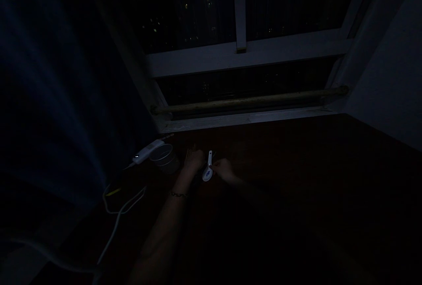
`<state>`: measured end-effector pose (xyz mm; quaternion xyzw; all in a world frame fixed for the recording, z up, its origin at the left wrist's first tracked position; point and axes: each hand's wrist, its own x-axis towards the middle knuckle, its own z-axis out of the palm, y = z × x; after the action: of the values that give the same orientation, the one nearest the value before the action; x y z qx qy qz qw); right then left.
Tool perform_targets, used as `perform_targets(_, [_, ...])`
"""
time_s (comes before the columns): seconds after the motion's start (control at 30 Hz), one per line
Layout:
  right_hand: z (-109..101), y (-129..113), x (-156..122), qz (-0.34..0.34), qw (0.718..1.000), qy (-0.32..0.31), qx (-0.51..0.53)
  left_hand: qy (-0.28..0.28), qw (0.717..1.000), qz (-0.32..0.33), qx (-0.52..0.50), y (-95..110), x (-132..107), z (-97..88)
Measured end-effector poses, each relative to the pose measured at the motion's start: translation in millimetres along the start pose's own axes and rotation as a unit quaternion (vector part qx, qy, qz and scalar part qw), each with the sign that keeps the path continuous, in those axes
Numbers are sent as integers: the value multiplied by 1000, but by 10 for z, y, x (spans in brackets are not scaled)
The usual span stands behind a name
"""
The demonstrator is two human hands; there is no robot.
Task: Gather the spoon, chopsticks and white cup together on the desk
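Note:
The scene is very dark. A white ceramic spoon (208, 169) with a blue mark in its bowl lies on the dark table, handle pointing away from me. My right hand (223, 169) sits just right of it, fingers curled and touching the spoon's edge. Left of the spoon, my left hand (194, 162) rests closed by a fork (190, 151) whose tines stick out beyond the knuckles. A thin bracelet is on that wrist. Whether either hand truly grips its utensil is hard to see.
A clear plastic cup (164, 157) stands left of my left hand. Beside it lies a white power strip (147, 151) with a lit indicator and white cables (120, 210) trailing toward me. A window frame (240, 54) and a rail (250, 99) run behind; a dark curtain hangs left.

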<state>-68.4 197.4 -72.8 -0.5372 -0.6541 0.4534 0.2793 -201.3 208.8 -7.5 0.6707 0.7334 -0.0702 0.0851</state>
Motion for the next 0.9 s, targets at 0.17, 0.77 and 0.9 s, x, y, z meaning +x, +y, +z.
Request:
perform_targets(0.17, [-7, -2, -54, -17, 999, 9, -30, -14, 1000, 16, -4, -58, 92, 97])
perform_targets(0.77, [10, 10, -89, -49, 995, 41, -80, -25, 999, 12, -21, -29, 115, 146])
perform_targets(0.9, [6, 5, -106, -32, 998, 36, -30, -25, 999, 3, -31, -14, 115, 156])
